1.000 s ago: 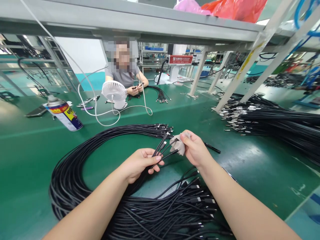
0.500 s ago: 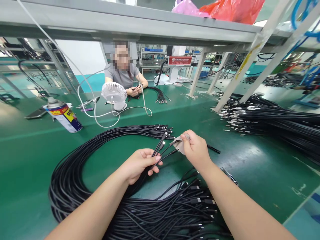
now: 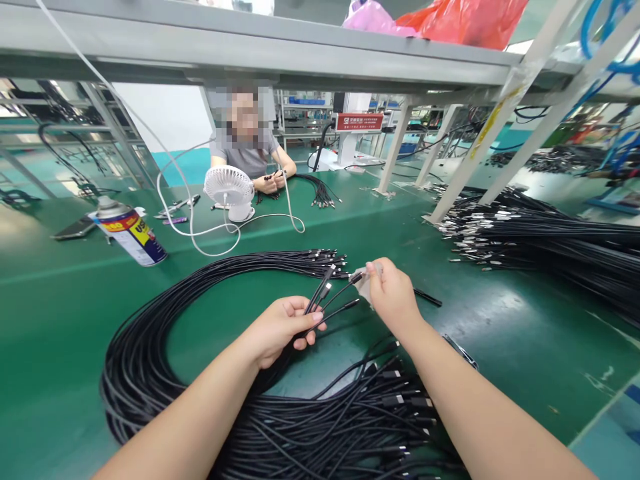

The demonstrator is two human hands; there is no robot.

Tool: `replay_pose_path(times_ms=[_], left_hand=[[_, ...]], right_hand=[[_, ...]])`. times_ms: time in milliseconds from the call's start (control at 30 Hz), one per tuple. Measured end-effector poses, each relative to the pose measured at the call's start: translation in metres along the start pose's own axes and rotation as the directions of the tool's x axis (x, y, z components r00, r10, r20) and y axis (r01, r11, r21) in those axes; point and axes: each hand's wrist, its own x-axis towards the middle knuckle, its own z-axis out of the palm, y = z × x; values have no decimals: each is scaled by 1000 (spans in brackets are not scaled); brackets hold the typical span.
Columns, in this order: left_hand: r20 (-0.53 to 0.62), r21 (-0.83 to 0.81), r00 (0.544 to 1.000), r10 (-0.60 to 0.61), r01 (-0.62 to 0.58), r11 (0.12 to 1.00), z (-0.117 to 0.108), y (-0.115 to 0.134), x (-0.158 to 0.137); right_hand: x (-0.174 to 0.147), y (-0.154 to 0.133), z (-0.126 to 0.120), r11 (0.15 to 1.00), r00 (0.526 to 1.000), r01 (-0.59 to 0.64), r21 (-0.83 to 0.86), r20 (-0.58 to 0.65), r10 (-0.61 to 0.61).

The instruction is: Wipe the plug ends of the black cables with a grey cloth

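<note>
My left hand (image 3: 290, 328) is closed around several black cables (image 3: 336, 291), whose metal-tipped plugs fan out past the fingers. Between the thumb and fingers of my right hand (image 3: 395, 293) is a pale grey cloth (image 3: 369, 285), right beside one of these plugs; whether cloth and plug touch I cannot tell. A long bundle of black cables (image 3: 145, 340) curves over the green table on the left, its plug ends lying just beyond my hands. Below my hands spreads a thick pile of cables (image 3: 320, 427), with connectors pointing right.
A spray can (image 3: 131, 233) and a small white fan (image 3: 230, 190) with a trailing cord stand toward the back left. Across the table a person (image 3: 250, 150) handles cables. At right, metal shelf legs (image 3: 473, 157) rise beside a big cable heap (image 3: 545, 233); a shelf (image 3: 300, 50) spans overhead.
My right hand with the cloth has shifted slightly, and a plug the cloth was covering now shows bare. My left hand keeps its grip on the cables almost unmoved.
</note>
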Motion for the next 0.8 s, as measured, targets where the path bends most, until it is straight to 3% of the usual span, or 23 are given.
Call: replay_pose_path(times_ms=[100, 200, 267, 367, 467, 533, 633, 800], left_hand=[[-10, 23, 1000, 17, -16, 1000, 0, -2, 1], [-23, 63, 999, 40, -38, 997, 1, -4, 3], [-28, 91, 998, 53, -51, 995, 1, -6, 4], [-24, 124, 998, 53, -50, 991, 1, -7, 4], [-12, 156, 999, 31, -29, 987, 1, -7, 4], [-12, 173, 1000, 21, -18, 985, 1, -7, 3], [-31, 189, 999, 20, -14, 982, 1, -6, 2], [-29, 209, 999, 19, -12, 978, 2, -5, 1]], right_hand=[[1, -4, -7, 992, 995, -67, 106, -63, 74], [-3, -13, -13, 939, 990, -114, 325, -37, 133], [-10, -19, -14, 924, 994, -104, 369, 21, 104], [-20, -26, -11, 954, 988, -42, 296, 153, -4], [-26, -32, -7, 962, 941, 46, 269, 312, -132], [-27, -35, -5, 955, 916, 38, 294, 371, -151], [-24, -35, -3, 948, 897, -68, 311, 436, -78], [-20, -32, 1, 900, 769, -224, 374, 635, -73]])
